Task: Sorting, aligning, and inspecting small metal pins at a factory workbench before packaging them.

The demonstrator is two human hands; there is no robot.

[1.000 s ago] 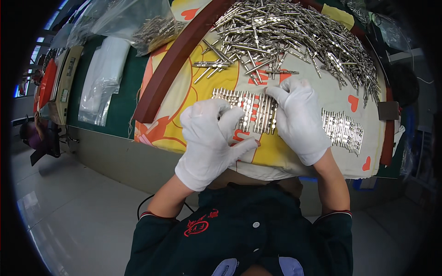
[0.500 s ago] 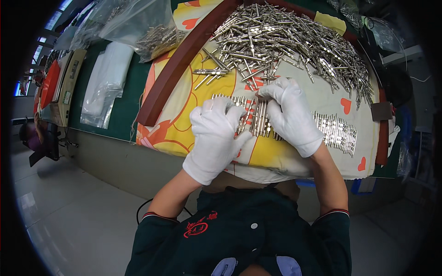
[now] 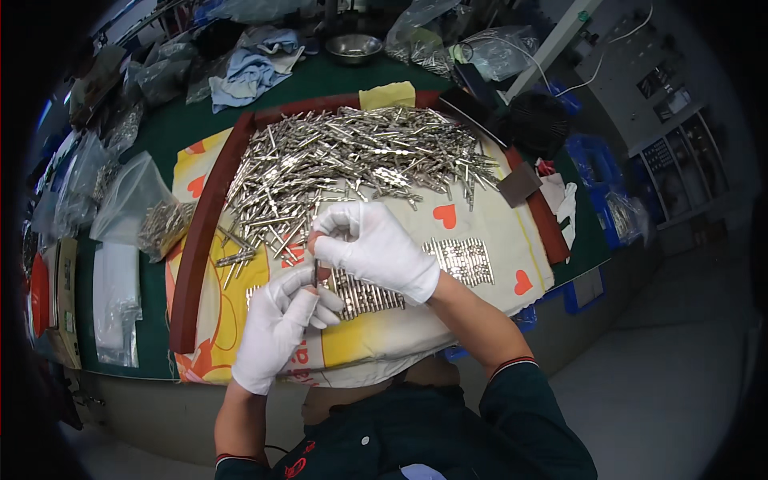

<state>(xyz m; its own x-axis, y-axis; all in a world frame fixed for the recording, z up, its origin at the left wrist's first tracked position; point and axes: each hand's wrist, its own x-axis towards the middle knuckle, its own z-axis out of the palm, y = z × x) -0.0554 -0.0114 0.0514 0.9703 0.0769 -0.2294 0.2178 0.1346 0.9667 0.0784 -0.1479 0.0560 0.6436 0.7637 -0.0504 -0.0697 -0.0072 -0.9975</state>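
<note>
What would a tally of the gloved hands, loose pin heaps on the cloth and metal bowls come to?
Gloved hands, left hand and right hand: 2
Loose pin heap: 1
Metal bowl: 1
Total: 4

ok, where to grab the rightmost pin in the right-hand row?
Probably pinch the rightmost pin mid-length, from above and its right: it's slim, lying flat, with the row to its left and cloth to its right.
</note>
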